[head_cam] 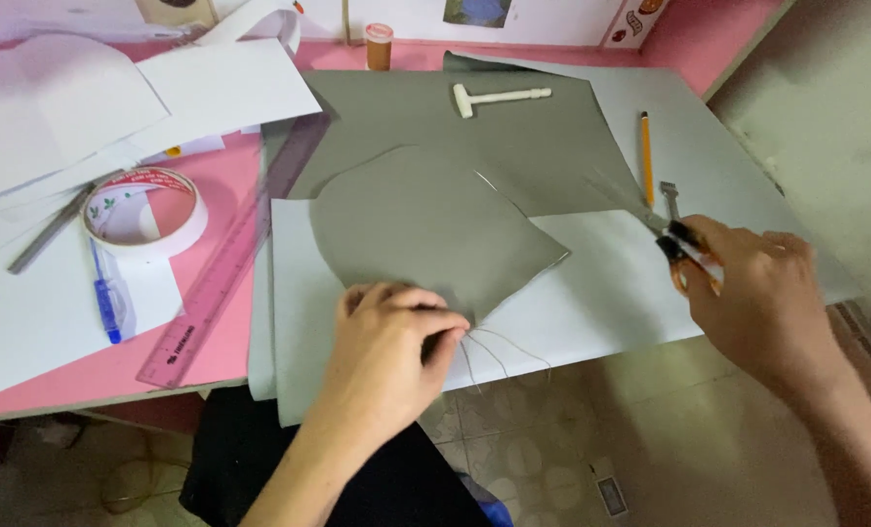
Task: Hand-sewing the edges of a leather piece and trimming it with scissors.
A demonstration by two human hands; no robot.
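1. Bare grey sheet [601,303] lies open between the left hand [391,346] and right hand [757,293]
2. Tape roll [145,210], ruler [230,268] and pen [106,293] crowd the left side
3. Pencil [645,156] and white tool [499,98] lie on the far part
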